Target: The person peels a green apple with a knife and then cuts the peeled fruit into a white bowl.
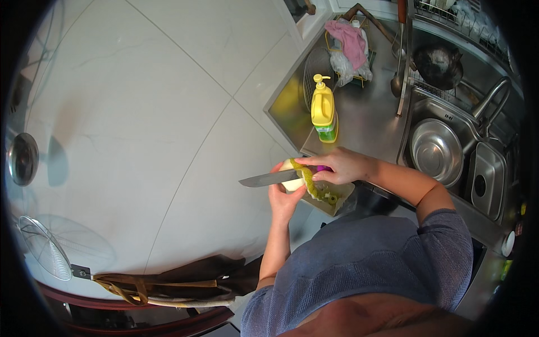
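A mostly peeled, pale fruit (290, 184), which looks like a pear, is held in my left hand (285, 201) with the fingers and thumb around it. My right hand (343, 165) grips a kitchen knife (267, 180), whose purple handle (323, 168) shows partly under the fingers. The wide blade lies across the fruit and points left. Between blade and right thumb, a long strip of yellow-green peel (310, 185) curls down from the fruit. Under the hands stands a light-coloured bin (343, 196) with peel scraps in it.
Beyond my hands, a yellow pump bottle (323, 111) stands on the steel counter (362, 126). A pink cloth (349, 42) hangs over a wire rack behind it. On the right, a metal basin (438, 151) sits in the sink (406, 147). A tiled wall (168, 126) rises at the left.
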The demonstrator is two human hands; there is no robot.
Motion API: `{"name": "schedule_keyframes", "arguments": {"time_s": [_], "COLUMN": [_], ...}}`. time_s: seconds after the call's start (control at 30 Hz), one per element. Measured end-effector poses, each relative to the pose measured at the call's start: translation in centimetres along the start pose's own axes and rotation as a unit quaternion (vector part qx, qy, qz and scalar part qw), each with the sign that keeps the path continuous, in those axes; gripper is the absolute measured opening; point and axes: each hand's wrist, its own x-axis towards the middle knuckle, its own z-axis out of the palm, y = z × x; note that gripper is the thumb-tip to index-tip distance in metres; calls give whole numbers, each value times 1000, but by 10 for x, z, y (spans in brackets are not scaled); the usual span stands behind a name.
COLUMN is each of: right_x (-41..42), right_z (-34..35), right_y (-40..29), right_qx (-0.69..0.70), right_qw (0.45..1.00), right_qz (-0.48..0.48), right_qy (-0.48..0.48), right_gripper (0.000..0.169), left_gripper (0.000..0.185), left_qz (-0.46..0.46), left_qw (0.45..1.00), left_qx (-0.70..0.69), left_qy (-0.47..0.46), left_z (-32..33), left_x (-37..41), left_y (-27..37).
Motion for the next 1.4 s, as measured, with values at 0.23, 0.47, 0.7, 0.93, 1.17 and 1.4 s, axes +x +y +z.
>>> {"name": "schedule_keyframes", "arguments": {"time_s": [0.23,0.47,0.7,0.93,1.17,1.4], "right_x": [3,2,5,-3,-3,-14], "right_z": [5,16,33,75,72,29], "right_y": [17,39,53,60,74,49], "right_qx": [65,148,266,270,225,-237], "right_qw": [997,985,938,950,959,952], "right_qz": [32,69,205,158,165,155], "right_qy": [-32,-54,-81,-22,47,-118], "right_gripper": [54,49,43,39,36,40], "left_gripper": [76,75,77,81,80,77], "left_qz": [61,152,189,163,90,-87], "left_qw": [989,963,941,949,985,959], "left_qx": [135,218,277,264,131,-252], "left_qy": [25,30,35,59,74,95], "left_z": [2,-3,-10,-24,-24,-41], "left_x": [-2,-6,-13,-37,-49,-58], "left_y": [-5,-25,-45,-68,-67,-66]}}
